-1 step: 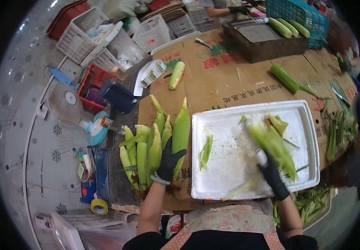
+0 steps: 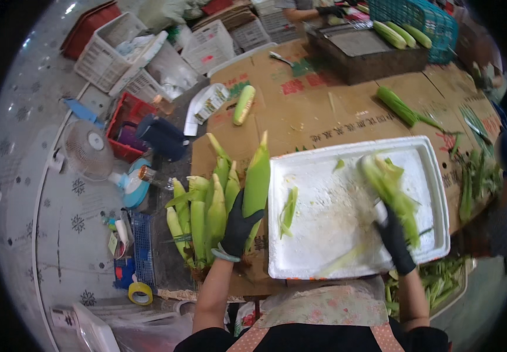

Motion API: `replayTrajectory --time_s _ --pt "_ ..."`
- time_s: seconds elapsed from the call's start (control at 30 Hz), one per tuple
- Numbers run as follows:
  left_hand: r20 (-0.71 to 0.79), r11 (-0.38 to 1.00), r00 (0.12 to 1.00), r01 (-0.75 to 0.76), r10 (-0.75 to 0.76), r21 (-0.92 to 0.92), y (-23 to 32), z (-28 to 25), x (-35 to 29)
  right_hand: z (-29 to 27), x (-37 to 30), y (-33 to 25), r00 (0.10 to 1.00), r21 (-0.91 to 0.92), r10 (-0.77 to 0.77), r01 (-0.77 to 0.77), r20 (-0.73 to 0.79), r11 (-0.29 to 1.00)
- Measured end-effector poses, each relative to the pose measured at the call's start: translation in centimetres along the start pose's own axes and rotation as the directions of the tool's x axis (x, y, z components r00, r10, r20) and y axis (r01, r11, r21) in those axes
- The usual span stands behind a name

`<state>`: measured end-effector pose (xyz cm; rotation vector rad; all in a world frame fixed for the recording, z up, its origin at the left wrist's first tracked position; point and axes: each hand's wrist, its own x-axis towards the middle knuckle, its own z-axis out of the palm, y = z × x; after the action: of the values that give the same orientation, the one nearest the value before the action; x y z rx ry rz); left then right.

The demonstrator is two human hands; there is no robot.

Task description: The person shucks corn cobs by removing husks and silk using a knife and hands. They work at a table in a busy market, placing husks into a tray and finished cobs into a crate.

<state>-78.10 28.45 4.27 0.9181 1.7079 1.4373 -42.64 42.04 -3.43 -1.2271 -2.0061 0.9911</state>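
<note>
My left hand (image 2: 242,226), in a black glove, is closed around an unhusked ear of corn (image 2: 257,173) whose pale tip points away from me. Just left of it stands a cluster of several green ears of corn (image 2: 199,220), tied low down with a band. Over the right part of a white foam tray (image 2: 324,258), my gloved right hand (image 2: 395,237) is closed, with a small white object (image 2: 380,211) showing at its fingers; its kind is unclear. Motion-blurred green husk (image 2: 389,182) lies against that hand. A loose husk strip (image 2: 289,211) rests in the tray's left part.
A partly husked ear of corn (image 2: 244,105) lies on the cardboard-covered table (image 2: 324,126). Farther off are a dark metal box (image 2: 362,61) with ears on it and a teal basket (image 2: 420,26). A fan (image 2: 89,146) stands at left; co-workers are at the far and right sides.
My right hand and the blurred husk have shifted slightly right and away from me within the tray. My left hand keeps its grip on the ear of corn.
</note>
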Motion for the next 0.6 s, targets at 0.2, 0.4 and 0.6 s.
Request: replayTrajectory --time_s 0.2,0.4,0.6 --pt "0.503 0.256 0.731 -0.652 0.461 0.713 -0.7 9.5 -0.3 -8.4 -0.2 0.8 0.933 0.179 0.313 -0.281 -0.179 0.943" --pt "0.593 0.388 0.75 -0.66 0.292 0.644 -1.9 14.4 -2.5 -8.3 -4.6 -4.0 0.912 0.643 0.38 -0.383 0.151 0.663" --pt "0.51 0.363 0.825 -0.565 0.243 0.741 -3.0 15.7 -2.1 -4.1 -4.8 -3.9 0.87 0.279 0.457 -0.493 0.188 0.824"
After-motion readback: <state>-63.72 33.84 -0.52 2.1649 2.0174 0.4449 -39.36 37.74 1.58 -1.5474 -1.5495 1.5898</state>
